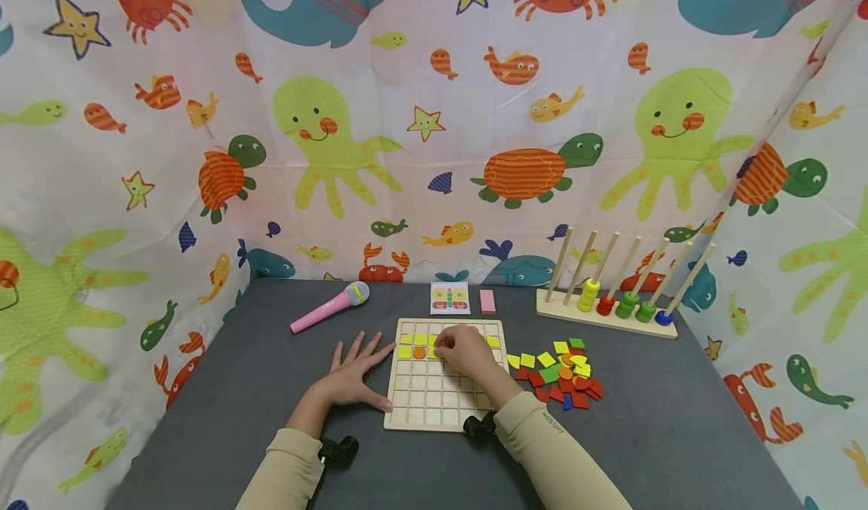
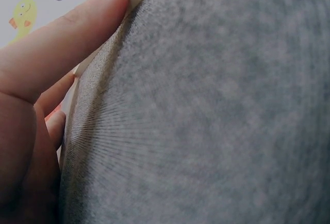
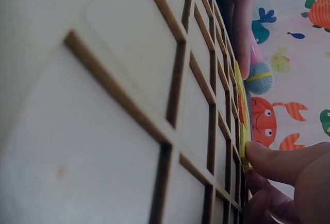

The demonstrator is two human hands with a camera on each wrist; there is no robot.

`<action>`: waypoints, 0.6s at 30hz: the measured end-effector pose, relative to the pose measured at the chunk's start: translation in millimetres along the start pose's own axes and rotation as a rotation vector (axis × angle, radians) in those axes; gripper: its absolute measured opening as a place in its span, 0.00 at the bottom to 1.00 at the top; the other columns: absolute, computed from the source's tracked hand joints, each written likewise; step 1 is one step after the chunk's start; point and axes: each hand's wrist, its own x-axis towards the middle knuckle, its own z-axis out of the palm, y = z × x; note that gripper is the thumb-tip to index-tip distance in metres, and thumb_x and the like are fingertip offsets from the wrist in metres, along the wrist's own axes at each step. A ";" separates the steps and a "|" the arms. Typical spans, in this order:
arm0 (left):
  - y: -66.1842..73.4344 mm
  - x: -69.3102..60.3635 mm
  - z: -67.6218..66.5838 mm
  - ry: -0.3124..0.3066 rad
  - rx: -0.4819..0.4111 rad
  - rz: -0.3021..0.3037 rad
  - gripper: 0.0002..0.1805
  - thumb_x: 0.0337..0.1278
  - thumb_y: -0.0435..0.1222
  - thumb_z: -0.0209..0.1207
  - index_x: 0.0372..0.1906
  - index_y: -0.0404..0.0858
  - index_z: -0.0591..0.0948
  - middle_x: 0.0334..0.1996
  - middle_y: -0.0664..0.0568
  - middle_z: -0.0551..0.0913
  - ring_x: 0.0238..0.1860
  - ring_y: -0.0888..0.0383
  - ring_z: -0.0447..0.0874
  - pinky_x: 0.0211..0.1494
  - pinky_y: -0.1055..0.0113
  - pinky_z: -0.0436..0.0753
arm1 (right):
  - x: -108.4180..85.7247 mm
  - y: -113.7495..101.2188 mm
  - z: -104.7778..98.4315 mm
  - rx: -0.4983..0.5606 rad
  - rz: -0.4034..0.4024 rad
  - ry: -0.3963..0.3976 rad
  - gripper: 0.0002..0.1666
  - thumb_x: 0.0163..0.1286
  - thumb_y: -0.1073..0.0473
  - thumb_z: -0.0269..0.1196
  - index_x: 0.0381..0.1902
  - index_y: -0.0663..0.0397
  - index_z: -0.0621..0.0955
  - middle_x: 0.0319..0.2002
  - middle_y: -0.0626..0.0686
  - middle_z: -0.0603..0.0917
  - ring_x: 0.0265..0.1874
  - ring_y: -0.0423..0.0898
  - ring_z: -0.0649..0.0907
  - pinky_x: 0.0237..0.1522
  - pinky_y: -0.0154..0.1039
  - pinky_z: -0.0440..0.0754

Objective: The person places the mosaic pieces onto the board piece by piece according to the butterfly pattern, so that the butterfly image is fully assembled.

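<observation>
Over gridded board [image 1: 434,401], right fingers [image 1: 447,337] pinching yellow tile [image 3: 243,151]; left fingers [image 1: 381,355] splayed beside; sleeve lettering [image 1: 552,420] illegible.

wooden grid board [image 1: 434,402] — lying flat | yellow square tiles [image 1: 420,340] — in upper cells | orange disc [image 1: 420,352] between yellows
</observation>
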 end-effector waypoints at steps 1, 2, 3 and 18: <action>-0.1 0.1 0.2 0.001 0.001 -0.001 0.68 0.29 0.69 0.74 0.81 0.58 0.55 0.83 0.49 0.42 0.81 0.38 0.25 0.73 0.30 0.23 | 0.0 -0.4 -0.2 -0.003 0.001 -0.004 0.03 0.65 0.54 0.72 0.36 0.43 0.89 0.29 0.42 0.83 0.31 0.43 0.78 0.38 0.41 0.77; 0.0 0.0 0.2 0.003 0.002 0.000 0.68 0.29 0.69 0.74 0.81 0.58 0.55 0.83 0.49 0.43 0.81 0.37 0.26 0.73 0.30 0.24 | -0.1 -0.9 -0.6 -0.008 0.000 -0.007 0.03 0.65 0.54 0.72 0.36 0.43 0.89 0.29 0.42 0.83 0.31 0.43 0.78 0.37 0.41 0.76; 0.5 -0.4 -0.2 0.007 0.006 0.000 0.68 0.29 0.69 0.74 0.81 0.58 0.55 0.83 0.49 0.43 0.81 0.38 0.26 0.73 0.30 0.24 | -0.3 -1.0 -1.0 -0.014 -0.004 -0.010 0.03 0.65 0.54 0.72 0.36 0.43 0.89 0.29 0.43 0.83 0.31 0.43 0.78 0.36 0.41 0.76; -0.3 0.3 1.1 0.008 -0.018 0.015 0.70 0.26 0.70 0.74 0.81 0.58 0.54 0.83 0.48 0.43 0.81 0.38 0.26 0.73 0.31 0.22 | -16.2 9.7 -27.8 0.038 -0.017 0.040 0.07 0.66 0.55 0.71 0.41 0.48 0.89 0.31 0.45 0.84 0.32 0.44 0.79 0.36 0.41 0.79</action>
